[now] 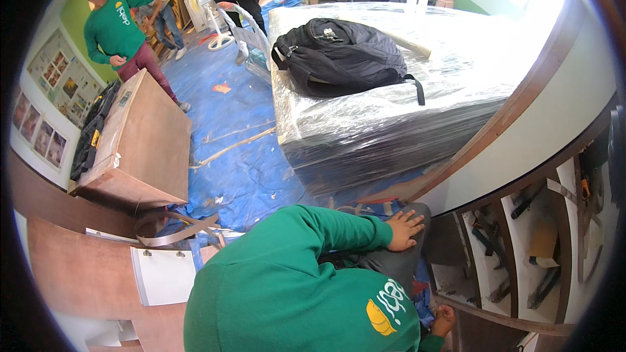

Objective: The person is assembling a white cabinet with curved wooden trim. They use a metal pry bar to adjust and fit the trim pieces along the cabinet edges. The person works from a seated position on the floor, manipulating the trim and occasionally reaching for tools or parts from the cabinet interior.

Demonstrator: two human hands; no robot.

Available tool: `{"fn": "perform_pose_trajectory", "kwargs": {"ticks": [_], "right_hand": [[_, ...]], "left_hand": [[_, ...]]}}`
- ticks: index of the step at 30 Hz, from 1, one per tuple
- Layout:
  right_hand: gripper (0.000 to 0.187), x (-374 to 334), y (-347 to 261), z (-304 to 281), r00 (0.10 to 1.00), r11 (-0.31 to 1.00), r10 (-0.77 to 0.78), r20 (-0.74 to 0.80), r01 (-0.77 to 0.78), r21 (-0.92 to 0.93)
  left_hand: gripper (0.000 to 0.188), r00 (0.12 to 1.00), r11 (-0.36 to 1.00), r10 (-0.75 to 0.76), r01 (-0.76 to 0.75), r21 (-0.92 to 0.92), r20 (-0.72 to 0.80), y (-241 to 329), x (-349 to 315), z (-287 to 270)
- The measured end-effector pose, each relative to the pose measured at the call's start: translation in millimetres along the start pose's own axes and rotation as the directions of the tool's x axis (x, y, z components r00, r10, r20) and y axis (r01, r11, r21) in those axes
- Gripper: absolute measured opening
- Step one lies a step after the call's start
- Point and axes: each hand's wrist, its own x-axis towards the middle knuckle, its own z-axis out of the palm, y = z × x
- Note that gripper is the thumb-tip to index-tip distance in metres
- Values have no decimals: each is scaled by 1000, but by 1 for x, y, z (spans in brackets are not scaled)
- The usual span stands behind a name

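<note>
My left hand [405,229] lies flat on my grey-trousered knee [422,248], fingers spread, holding nothing. Lower right, my right hand [445,321] is closed with its fingers curled. What it holds, if anything, is hidden. Blue sheeting [425,306] shows beside that hand, next to the edge of an open wooden shelf unit [508,316]. Several hand tools [489,241] lie in its compartments. My green sleeves and torso fill the lower middle of the view.
A black backpack [345,58] rests on a large plastic-wrapped block [365,137]. A wooden cabinet [150,137] stands left, near a clipboard with white paper [163,275]. Blue sheeting [225,156] covers the floor. Behind are a white fan [199,3] and several people, one in green [124,26].
</note>
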Motion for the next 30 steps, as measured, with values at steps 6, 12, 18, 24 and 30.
{"fn": "perform_pose_trajectory", "kwargs": {"ticks": [6, 12, 18, 24, 30], "right_hand": [[33, -10, 2, 0, 994, 994, 95, 44, -93, -61], [27, -14, 35, -4, 999, 996, 5, 39, -9, 91], [27, -34, 23, -16, 988, 986, 57, -146, -33, 161], [22, -45, 5, -21, 980, 971, 81, -182, -36, 236], [23, -48, 11, -32, 971, 945, 194, -137, -148, 292]], "left_hand": [[66, 1000, 999, 8, -8, 34, -14, 2, -1, 2], [64, 999, 998, 32, -31, 57, -6, 7, -5, -2], [64, 999, 995, 37, -37, 98, -2, 13, -7, -7], [64, 1000, 995, 30, -31, 96, 9, 15, -7, -10], [63, 1000, 995, 27, -26, 101, -9, 12, -5, -8]]}}
